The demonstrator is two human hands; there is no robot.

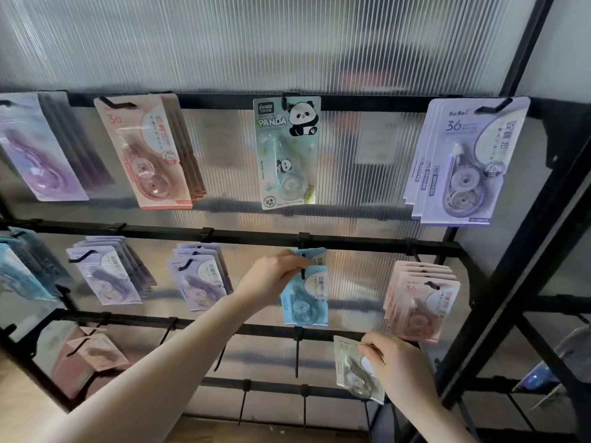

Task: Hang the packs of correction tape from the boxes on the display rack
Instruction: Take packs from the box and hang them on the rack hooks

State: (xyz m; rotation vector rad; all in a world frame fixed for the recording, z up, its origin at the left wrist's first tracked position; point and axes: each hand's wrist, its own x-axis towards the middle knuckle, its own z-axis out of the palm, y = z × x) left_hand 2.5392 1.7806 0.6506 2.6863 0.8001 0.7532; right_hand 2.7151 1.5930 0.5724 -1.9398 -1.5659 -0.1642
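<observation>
The black display rack of matt metal bars (pixel 256 238) carries slim black metal hooks (pixel 296 356). Behind it stands a ribbed, translucent plastic panel (pixel 224 43) with a soft sheen. The blue card-backed correction tape pack (pixel 305 295) has a glossy clear plastic blister, as does the panda-printed pale green pack (pixel 286 151). The pink cardboard box (pixel 92 356) looks matt.

2 bare forearms, no sleeves; left hand (pixel 273 276) and right hand (pixel 395 366) wear no rings or gloves on the fingers.
</observation>
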